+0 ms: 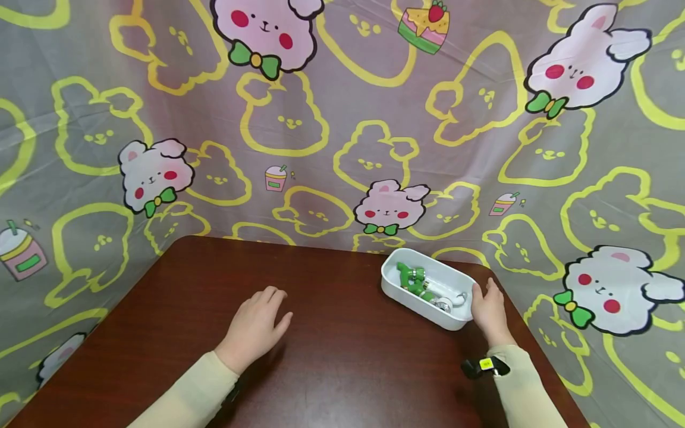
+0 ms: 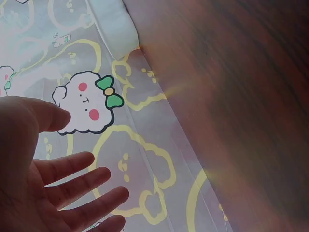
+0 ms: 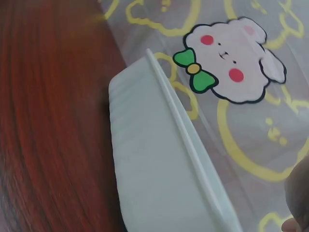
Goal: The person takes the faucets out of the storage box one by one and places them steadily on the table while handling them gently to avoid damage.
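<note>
A white oblong tub (image 1: 420, 302) with rounded corners sits at the table's far right. Inside it lie several green pieces with shiny metal bands (image 1: 413, 285) and a white piece with a silvery part (image 1: 444, 304), too small to name. Beside the tub's right end is my right hand (image 1: 489, 312), thumb at the rim and fingers extended past it. The right wrist view has the tub's side wall (image 3: 149, 154) large, with only a bit of the hand at the edge. My left hand (image 1: 254, 327) hovers over the table's left-middle part, fingers loosely spread, holding nothing.
The dark reddish-brown wooden table (image 1: 342, 368) fills the lower view. A patterned curtain (image 1: 321, 107) with rabbit faces and yellow outlines surrounds its back and sides. A black band with a yellow tag (image 1: 485, 364) is on the right wrist.
</note>
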Demonstrator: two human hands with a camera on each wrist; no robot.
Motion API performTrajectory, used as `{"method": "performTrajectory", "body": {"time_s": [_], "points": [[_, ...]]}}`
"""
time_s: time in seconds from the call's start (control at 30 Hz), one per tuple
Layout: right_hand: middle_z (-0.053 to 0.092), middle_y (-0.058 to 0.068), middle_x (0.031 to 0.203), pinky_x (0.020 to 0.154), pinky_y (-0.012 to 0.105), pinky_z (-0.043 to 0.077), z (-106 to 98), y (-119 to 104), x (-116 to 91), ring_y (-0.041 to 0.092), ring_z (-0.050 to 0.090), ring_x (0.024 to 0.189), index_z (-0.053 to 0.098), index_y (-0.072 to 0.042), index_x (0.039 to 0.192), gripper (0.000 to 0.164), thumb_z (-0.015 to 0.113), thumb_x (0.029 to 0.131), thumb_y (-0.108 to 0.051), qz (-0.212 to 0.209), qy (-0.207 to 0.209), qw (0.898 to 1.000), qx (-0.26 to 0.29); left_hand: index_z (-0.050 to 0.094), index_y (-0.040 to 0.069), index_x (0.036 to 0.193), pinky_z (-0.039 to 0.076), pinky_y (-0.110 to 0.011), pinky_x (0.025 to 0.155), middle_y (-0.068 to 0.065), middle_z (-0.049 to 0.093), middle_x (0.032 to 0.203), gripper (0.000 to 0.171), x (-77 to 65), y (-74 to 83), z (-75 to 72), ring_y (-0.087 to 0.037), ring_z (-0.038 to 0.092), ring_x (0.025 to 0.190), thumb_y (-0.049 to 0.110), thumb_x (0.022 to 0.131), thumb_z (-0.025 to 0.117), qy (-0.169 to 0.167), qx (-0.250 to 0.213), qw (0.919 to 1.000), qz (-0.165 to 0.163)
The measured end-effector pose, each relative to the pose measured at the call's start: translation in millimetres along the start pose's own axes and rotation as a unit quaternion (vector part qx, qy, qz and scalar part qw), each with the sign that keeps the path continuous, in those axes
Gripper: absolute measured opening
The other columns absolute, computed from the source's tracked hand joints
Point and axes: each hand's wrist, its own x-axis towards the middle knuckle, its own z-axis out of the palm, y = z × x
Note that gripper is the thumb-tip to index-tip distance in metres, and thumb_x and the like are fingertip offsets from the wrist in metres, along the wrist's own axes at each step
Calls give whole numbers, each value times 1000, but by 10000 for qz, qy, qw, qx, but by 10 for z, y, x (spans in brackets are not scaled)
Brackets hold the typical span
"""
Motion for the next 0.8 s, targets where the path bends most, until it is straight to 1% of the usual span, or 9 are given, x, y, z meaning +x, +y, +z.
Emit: {"method": "performTrajectory", "body": {"time_s": [0.1,0.17,0.27,0.4,0.5,0.63,0.8], "points": [[19,44,157,124,62,18,11,25,33,56,17,150,2,14,158,67,22,112,-30,268,-299,9983,416,67,3,117,58,-47,81,-11,67,110,36,1,1,-4,-30,67,96,26,92,77,-14,14,10000,-11],[18,44,157,125,61,17,17,32,40,56,16,151,-1,14,158,67,19,111,-30,408,-422,9961,662,67,3,117,58,-47,82,-10,67,111,36,0,2,-7,-30,67,97,26,92,77,-29,20,10000,-17],[15,43,159,126,59,16,38,35,55,54,14,152,-2,13,158,66,17,111,-29,588,-434,9925,979,67,3,117,57,-48,82,-10,67,111,36,-2,0,-12,-30,67,97,27,92,77,-50,10,10000,-34],[6,40,164,128,56,11,71,52,75,51,7,155,-5,11,159,65,16,111,-27,857,-453,9856,1388,67,3,117,58,-48,81,-10,67,110,35,-8,-4,-10,-30,67,96,26,92,77,-61,-16,10000,-38],[0,37,165,128,54,7,101,78,93,50,2,156,-7,10,159,65,13,110,-28,1037,-499,9811,1554,68,3,117,58,-47,80,-10,67,110,35,-11,-7,-5,-30,67,95,26,92,77,-53,-24,10000,-24],[-4,35,166,129,52,3,155,109,113,48,-3,157,-6,10,159,62,12,110,-22,1065,-470,9793,1656,67,4,117,57,-47,80,-10,68,110,35,-10,-14,-1,-30,67,96,27,92,76,-73,-31,10000,-40],[-4,31,168,129,51,3,225,144,118,45,-3,158,-5,5,161,59,11,108,-15,987,-356,9797,1710,67,4,118,57,-48,81,-10,67,111,35,-14,-24,8,-30,67,96,27,93,76,-124,-38,9999,-79]]}}
